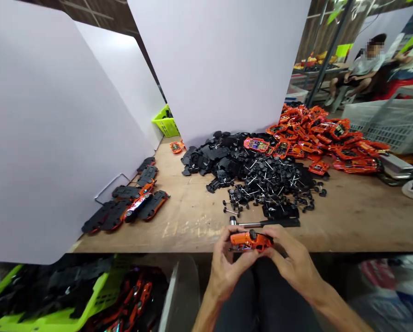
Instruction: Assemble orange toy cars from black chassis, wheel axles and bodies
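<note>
Between my two hands, at the table's front edge, is an orange toy car [242,239] with a black wheel showing on top. My left hand [226,263] grips its left end, thumb along the near side. At the other end my right hand [289,256] closes on the car with thumb and fingers. Just beyond lies a hammer [251,224] with a dark handle. Past it spreads a heap of wheel axles [268,180]. A pile of black car bases [213,157] adjoins the axles, and orange car bodies [317,131] are heaped at the right.
Assembled cars [119,210] lie at the table's left beside a white panel [54,115]. Another tall white panel [220,64] stands behind the piles. Below left is a green crate [98,290] of black parts. People sit in the right background near a white plastic crate [393,124].
</note>
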A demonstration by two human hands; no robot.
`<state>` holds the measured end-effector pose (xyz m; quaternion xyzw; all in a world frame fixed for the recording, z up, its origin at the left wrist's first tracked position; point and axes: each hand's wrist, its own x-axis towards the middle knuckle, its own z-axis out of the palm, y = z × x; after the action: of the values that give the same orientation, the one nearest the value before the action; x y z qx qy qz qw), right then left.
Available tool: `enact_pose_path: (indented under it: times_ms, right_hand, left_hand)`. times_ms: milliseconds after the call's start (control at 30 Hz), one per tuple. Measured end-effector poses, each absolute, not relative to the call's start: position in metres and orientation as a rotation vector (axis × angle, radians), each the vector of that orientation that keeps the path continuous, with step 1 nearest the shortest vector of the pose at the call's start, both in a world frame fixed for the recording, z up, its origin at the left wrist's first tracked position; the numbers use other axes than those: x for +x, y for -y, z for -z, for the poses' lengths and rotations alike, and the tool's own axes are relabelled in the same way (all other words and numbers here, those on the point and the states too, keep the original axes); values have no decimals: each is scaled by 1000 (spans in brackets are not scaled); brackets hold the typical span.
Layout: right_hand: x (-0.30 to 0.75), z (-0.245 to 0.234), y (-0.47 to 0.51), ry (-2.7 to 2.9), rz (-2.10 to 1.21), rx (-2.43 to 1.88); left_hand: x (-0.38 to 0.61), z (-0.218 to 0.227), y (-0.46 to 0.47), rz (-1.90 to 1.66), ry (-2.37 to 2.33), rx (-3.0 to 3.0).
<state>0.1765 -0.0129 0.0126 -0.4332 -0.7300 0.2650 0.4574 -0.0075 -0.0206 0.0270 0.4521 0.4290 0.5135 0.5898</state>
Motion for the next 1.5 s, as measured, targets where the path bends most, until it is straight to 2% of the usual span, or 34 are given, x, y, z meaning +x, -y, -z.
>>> enact_pose_path:
  times_ms: [100,233,533,667,800,900,1000,1067,1133,1233,1300,1367,1500]
  right_hand:
    - [202,-28,8,2070,-637,-1061]
    - [223,-26,0,2173,-677,-1085]
    - [218,8,1,1743,-814,-1212]
    - [218,4,5,1703,-841,-1239]
    - [213,-17,13,1834,-974,-1256]
    - [197,-33,21,1839,-1020,-1283]
    - [184,-45,16,1918,-1126,-1236]
    - [183,-47,1,2078,-1067,-1147]
    - [186,-43,-20,2247,-758,-1152]
    - [189,-26,-49,2458,-231,-1209]
    - [190,-15,-57,2583,-99,-1148]
    - [193,-10,-56,2606,-98,-1107]
    - [202,-23,-39,2521,-374,-1106]
  left_hand:
    - [-7,-23,19,-1083,-1165,1321]
    - [11,-7,17,-1083,-1133,1303]
    - [23,7,18,-1110,-1151,1235]
    - [8,-8,9,-963,-1140,1546]
    - [-4,-37,13,-661,-1017,2084]
    - [-2,-42,29,-548,-1195,2196]
    - [-2,-30,46,-561,-1488,1950]
    - [-10,-22,55,-633,-1537,1655]
    - [-22,-16,61,-727,-1428,1275]
    - [-38,-10,64,-808,-992,586]
    - [-42,-4,62,-809,-652,186]
    - [-43,5,58,-781,-413,-76]
    - [-41,20,48,-785,-297,-245]
